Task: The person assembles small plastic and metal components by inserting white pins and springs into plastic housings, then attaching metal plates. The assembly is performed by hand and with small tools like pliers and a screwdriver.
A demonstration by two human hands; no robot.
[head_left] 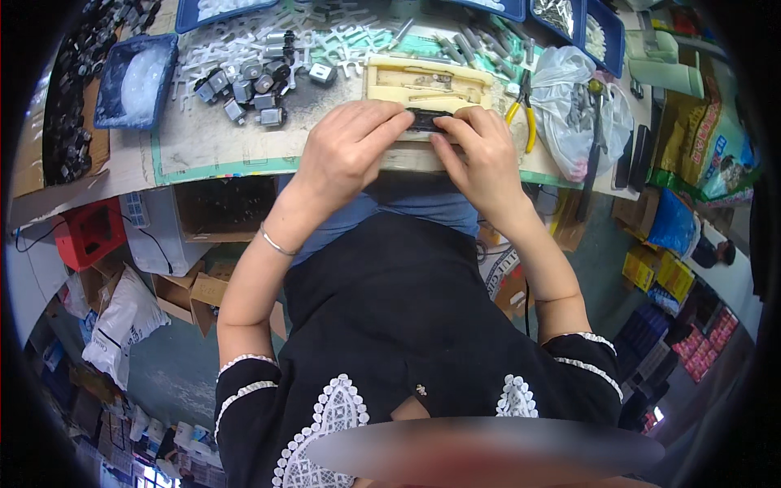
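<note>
Both my hands meet at the table's front edge over a small black plastic part. My left hand pinches its left end between thumb and fingers. At the right end, the fingers and thumb of my right hand close on the same part. Just beyond lies a cream-coloured block fixture with hollowed recesses, and the part sits at its near side. Whether the part rests on the fixture or is held just above it, I cannot tell. Yellow-handled pliers lie to the right of my right hand.
Small silver motors lie in a heap left of the fixture, among many white plastic pieces. A blue bin stands at far left. Grey cylinders are scattered behind. At right are a plastic bag and a dark-handled tool.
</note>
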